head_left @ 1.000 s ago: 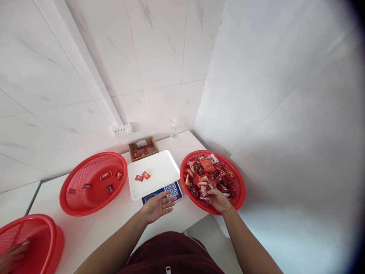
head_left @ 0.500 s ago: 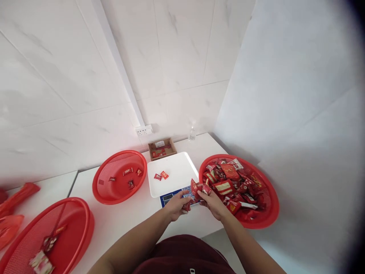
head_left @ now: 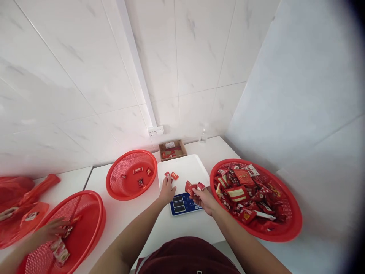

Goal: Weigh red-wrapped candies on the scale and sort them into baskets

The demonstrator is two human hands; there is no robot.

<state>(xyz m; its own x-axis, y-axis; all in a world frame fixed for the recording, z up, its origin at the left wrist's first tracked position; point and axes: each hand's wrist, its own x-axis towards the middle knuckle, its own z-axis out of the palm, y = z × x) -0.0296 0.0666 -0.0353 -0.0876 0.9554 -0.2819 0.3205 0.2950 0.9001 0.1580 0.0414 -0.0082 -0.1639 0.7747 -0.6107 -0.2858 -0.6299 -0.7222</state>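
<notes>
My right hand (head_left: pixel 203 198) is closed around several small red candy packets (head_left: pixel 189 188), above the front right edge of the weighing scale's keypad. My left hand (head_left: pixel 167 190) reaches over the white scale pan (head_left: pixel 191 167), thumb and fingers apart. Its fingertips are at small red wrapped candies (head_left: pixel 174 176) on the pan; whether they touch them is unclear. Below the pan shows the scale's blue panel (head_left: pixel 182 204) with dark displays. To the right of my right hand stands a red basket (head_left: pixel 295 228) heaped with red candy packets.
A red basket (head_left: pixel 111 192) with a few candies stands left of the scale. Nearer left, another person's hand (head_left: pixel 53 230) reaches into a second red basket (head_left: pixel 99 217). Behind the scale are a cardboard box (head_left: pixel 182 154) and a clear bottle (head_left: pixel 203 137). Red plastic bags (head_left: pixel 25 198) lie far left.
My left hand has moved away from my right hand, forward and left onto the scale pan. Another person's hand has come into the near left basket. The view has shifted left.
</notes>
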